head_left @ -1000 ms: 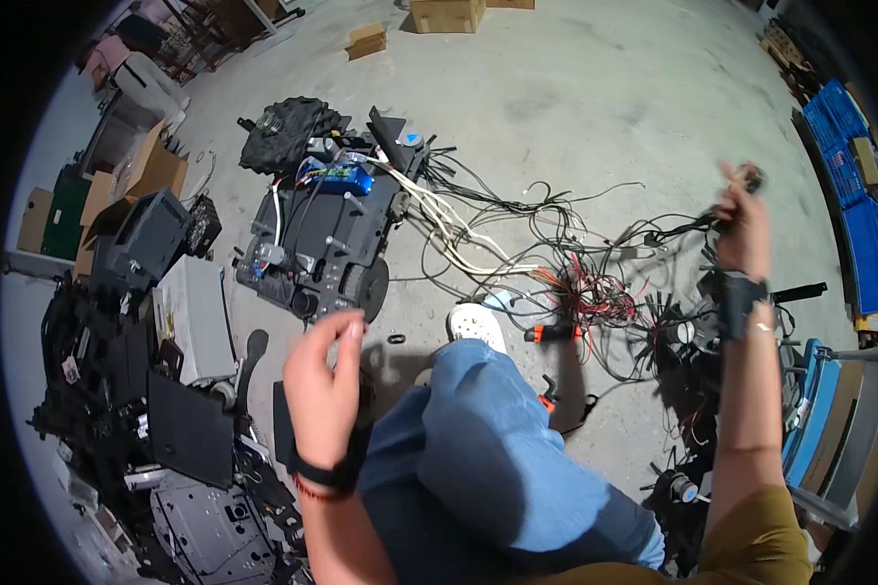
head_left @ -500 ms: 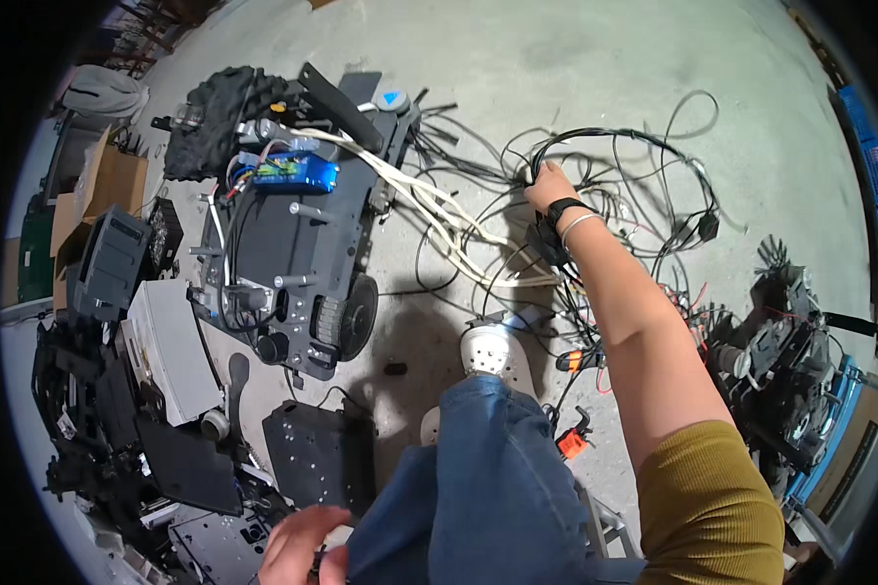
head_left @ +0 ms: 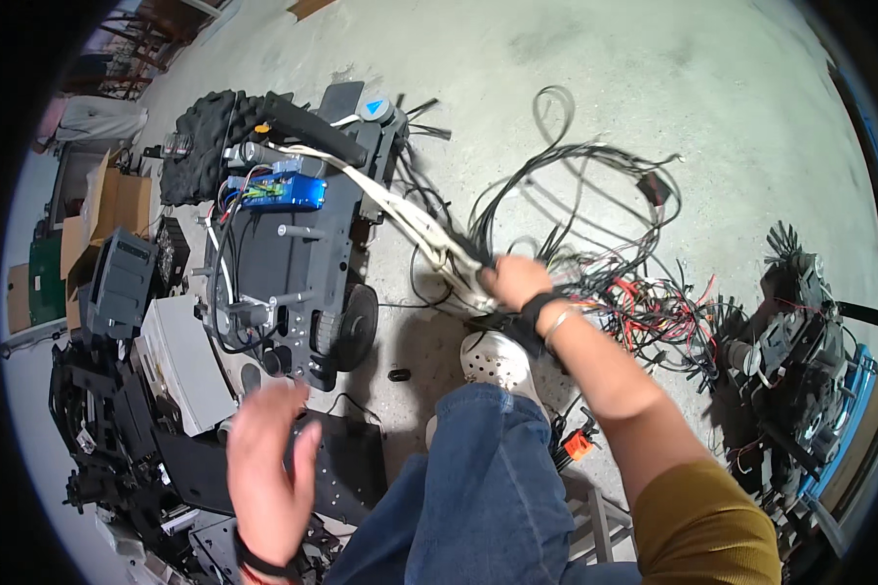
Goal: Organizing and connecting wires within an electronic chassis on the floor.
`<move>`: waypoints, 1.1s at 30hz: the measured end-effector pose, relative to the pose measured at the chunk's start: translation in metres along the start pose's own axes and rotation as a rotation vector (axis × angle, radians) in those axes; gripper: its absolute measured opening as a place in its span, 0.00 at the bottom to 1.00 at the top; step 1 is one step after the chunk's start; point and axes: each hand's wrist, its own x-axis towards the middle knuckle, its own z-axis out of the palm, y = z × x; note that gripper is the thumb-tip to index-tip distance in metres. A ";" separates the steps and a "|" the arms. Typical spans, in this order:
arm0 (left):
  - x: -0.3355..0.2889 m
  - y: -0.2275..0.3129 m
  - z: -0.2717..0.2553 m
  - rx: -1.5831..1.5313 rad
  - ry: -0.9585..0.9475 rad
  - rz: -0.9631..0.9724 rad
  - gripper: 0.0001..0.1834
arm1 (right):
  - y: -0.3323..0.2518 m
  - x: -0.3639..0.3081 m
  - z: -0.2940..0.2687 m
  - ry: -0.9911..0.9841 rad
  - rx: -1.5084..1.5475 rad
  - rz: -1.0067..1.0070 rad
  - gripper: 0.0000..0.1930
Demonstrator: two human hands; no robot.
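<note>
My right hand (head_left: 517, 283) is closed on cables just beyond my right shoe. A bundle of black cables (head_left: 546, 161) loops away over the floor from beside that hand. White cables (head_left: 400, 210) run from the wheeled robot chassis (head_left: 293, 249) to the same spot; how many of them the fingers hold is hidden. Nearer to me on the left, my left hand (head_left: 271, 463) is raised with thumb and fingers apart, holding nothing. It is slightly blurred, above a black perforated plate (head_left: 346, 468). A blue battery pack (head_left: 283, 192) sits on the chassis.
Red and black wires (head_left: 644, 317) lie tangled right of my hand. A second machine (head_left: 795, 361) stands at the right. Black parts and a white box (head_left: 180, 361) are heaped at the left, near a cardboard box (head_left: 122, 210). An orange clamp-like tool (head_left: 578, 446) lies beside my leg.
My right hand has come nearer and to the left, bringing cables with it; the black loop has shifted and spread. My left hand has risen into view and opened.
</note>
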 end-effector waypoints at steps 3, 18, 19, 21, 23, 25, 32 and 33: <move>0.073 0.011 0.003 0.192 0.120 0.301 0.21 | -0.020 -0.046 0.023 0.050 0.103 -0.075 0.16; 0.241 -0.039 0.054 1.133 0.154 0.376 0.23 | -0.045 -0.087 0.002 0.068 0.286 -0.178 0.15; 0.238 -0.039 0.056 1.136 0.143 0.378 0.23 | -0.043 -0.087 -0.001 0.076 0.296 -0.157 0.15; 0.236 -0.038 0.068 1.152 0.086 0.472 0.21 | -0.025 -0.083 -0.002 0.123 0.246 -0.123 0.16; 0.228 -0.048 0.099 0.944 0.008 0.662 0.20 | 0.002 -0.076 -0.013 0.240 0.112 -0.098 0.16; 0.217 -0.049 0.138 0.842 -0.129 0.653 0.22 | 0.015 -0.067 -0.046 0.349 -0.030 0.043 0.16; 0.199 -0.064 0.202 0.840 -0.349 0.479 0.13 | 0.047 -0.016 -0.106 0.506 -0.235 0.067 0.15; 0.193 -0.077 0.204 0.815 -0.380 0.386 0.10 | 0.054 -0.008 -0.113 0.505 -0.277 0.049 0.17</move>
